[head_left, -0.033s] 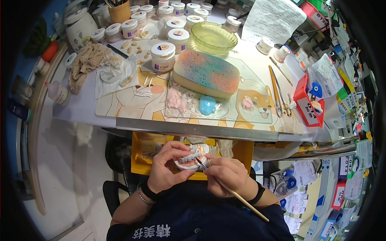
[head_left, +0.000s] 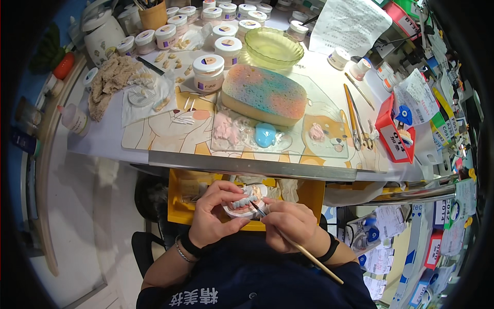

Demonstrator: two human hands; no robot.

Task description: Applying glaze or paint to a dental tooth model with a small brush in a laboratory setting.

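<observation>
My left hand (head_left: 213, 212) is closed around a dental model (head_left: 236, 212), a white plaster base with pink gum. A row of pale blue-grey teeth (head_left: 244, 202) sits along it. In my right hand (head_left: 292, 222) a thin brush (head_left: 307, 252) is held like a pen, its long pale wooden handle slanting down to the right. The brush's dark tip touches or nearly touches the row of teeth; which of the two I cannot tell. Both hands are over an open yellow drawer (head_left: 177, 211), below the table's front edge.
On the table lie a glass slab (head_left: 309, 148) with pink and blue paste (head_left: 265, 135), a large multicoloured sponge (head_left: 264, 95), and a green glass bowl (head_left: 274, 49). Several lidded jars (head_left: 208, 72) stand behind. Brushes (head_left: 353, 116) and a red tray (head_left: 394, 133) are at the right.
</observation>
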